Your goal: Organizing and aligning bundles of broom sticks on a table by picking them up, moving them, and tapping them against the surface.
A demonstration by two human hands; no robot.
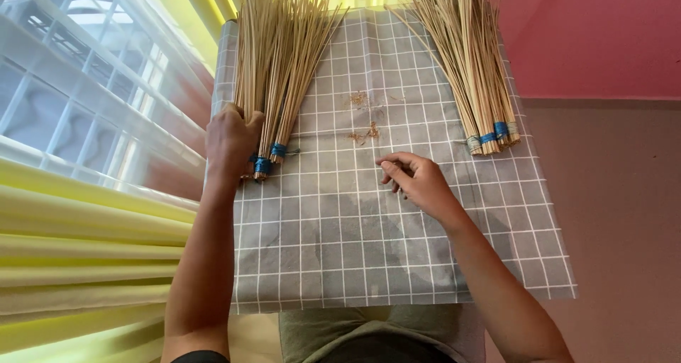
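- On the grey grid-patterned sheet, which serves as the reference surface, two groups of thin tan sticks lie fanned toward its far edge.
- Left hand: placed at the sheet's left edge, fingers closed around the left stick bundles just above their bound ends.
- Blue ties wrap the lower ends of those bundles, just beside the left hand.
- Right hand: resting near the sheet's centre, fingers curled narrow; whether it pinches anything cannot be told.
- Right stick bundles: lying at the sheet's right side, well apart from both hands, with bound ends pointing toward the person.
- Small brown shavings: scattered on the sheet between the two groups, above the right hand.
- Yellow curtain: hanging left of the sheet.
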